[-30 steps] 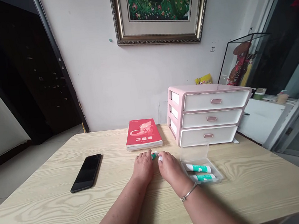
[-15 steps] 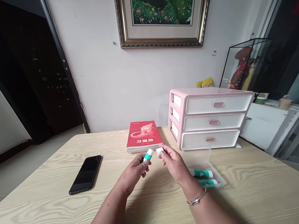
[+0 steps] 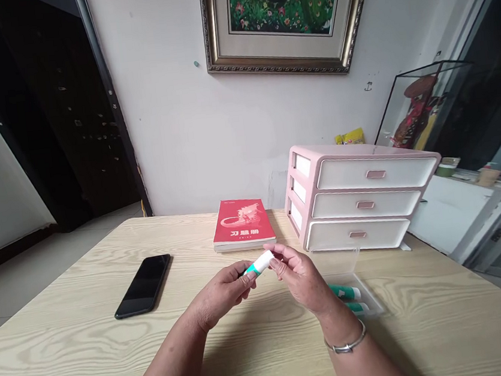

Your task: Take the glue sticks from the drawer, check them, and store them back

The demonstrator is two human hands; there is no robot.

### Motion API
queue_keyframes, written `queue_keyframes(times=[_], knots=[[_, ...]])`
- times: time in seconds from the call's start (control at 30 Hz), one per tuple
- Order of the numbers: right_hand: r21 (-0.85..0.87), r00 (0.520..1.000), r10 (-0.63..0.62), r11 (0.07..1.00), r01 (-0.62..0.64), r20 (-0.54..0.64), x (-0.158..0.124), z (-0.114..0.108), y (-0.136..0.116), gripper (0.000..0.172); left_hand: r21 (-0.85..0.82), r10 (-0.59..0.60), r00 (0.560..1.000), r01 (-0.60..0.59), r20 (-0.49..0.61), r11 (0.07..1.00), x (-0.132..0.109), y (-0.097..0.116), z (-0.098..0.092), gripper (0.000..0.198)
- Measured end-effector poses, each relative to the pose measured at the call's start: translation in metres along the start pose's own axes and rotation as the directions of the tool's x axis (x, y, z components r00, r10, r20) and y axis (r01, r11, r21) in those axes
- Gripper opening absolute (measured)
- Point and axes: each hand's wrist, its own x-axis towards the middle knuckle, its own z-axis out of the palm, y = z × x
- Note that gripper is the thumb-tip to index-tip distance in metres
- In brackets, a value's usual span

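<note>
My left hand [image 3: 226, 290] is closed around the green and white body of a glue stick [image 3: 252, 269], which tilts up to the right. At its upper end sits the white cap [image 3: 263, 261], lined up with the body. My right hand [image 3: 300, 277] pinches the cap's far end between thumb and fingers. Partly behind my right wrist lies an open clear plastic box [image 3: 375, 297]. Two more glue sticks [image 3: 346, 292] show inside it, their left ends hidden by the wrist.
Just beyond my hands lies a thick red book [image 3: 243, 220]. A black phone [image 3: 143, 286] rests on the left of the wooden table [image 3: 69, 347]. Behind the plastic box stands a pink and white drawer unit [image 3: 364, 199], close to the wall.
The cap, held apart from the glue stick before, now meets its end. My hands have come together, and the view has shifted slightly.
</note>
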Motion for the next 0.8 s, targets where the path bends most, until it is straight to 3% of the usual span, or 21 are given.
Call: queue_keyframes(times=[0.33,0.57,0.63,0.8], knots=[[-0.146,0.997,-0.055,0.987,0.061,0.049,-0.004,0.002,-0.013,0.03,-0.013,0.021,0.998,-0.021,0.059,1.0,-0.001,-0.003,-0.001,0.036],[-0.209,1.0,-0.008,0.978,0.014,0.028,-0.002,0.007,-0.006,0.025,0.238,0.086,0.996,-0.077,-0.025,0.968,-0.002,0.004,0.006,0.035],[-0.238,0.999,-0.01,0.971,0.019,0.039,-0.004,0.008,-0.009,0.024,0.21,0.075,0.997,-0.069,-0.023,0.975,-0.002,0.003,0.005,0.035],[-0.28,0.991,-0.08,0.954,0.109,0.111,-0.009,0.011,-0.02,0.027,0.032,0.005,0.993,-0.009,0.122,0.999,-0.001,-0.003,0.001,0.039]])
